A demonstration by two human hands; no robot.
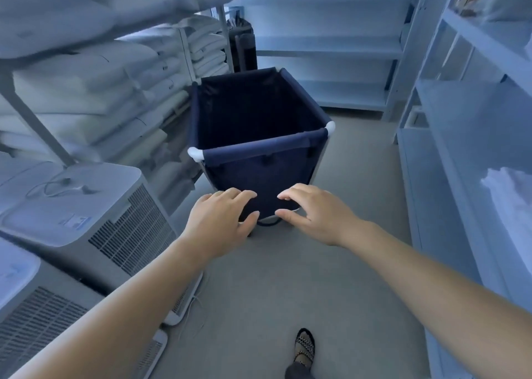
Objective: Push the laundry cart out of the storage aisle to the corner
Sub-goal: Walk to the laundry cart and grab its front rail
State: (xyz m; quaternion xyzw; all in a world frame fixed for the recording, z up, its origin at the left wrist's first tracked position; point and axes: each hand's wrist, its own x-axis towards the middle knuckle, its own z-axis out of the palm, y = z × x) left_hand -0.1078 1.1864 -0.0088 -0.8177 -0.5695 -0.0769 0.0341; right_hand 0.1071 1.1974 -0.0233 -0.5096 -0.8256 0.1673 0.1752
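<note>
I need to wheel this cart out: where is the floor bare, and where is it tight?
Bare floor runs between the laundry cart and the right shelving. Crowded on the left: stacked pillows, machines and loose cords.

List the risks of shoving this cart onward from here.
1. The navy fabric laundry cart sits close to stacked white bedding on the left; its corner may snag.
2. The left hand and right hand are open, not gripping the rim, so the push could veer.
3. Loose white cords trail on the floor by the foot: a trip hazard.
</note>
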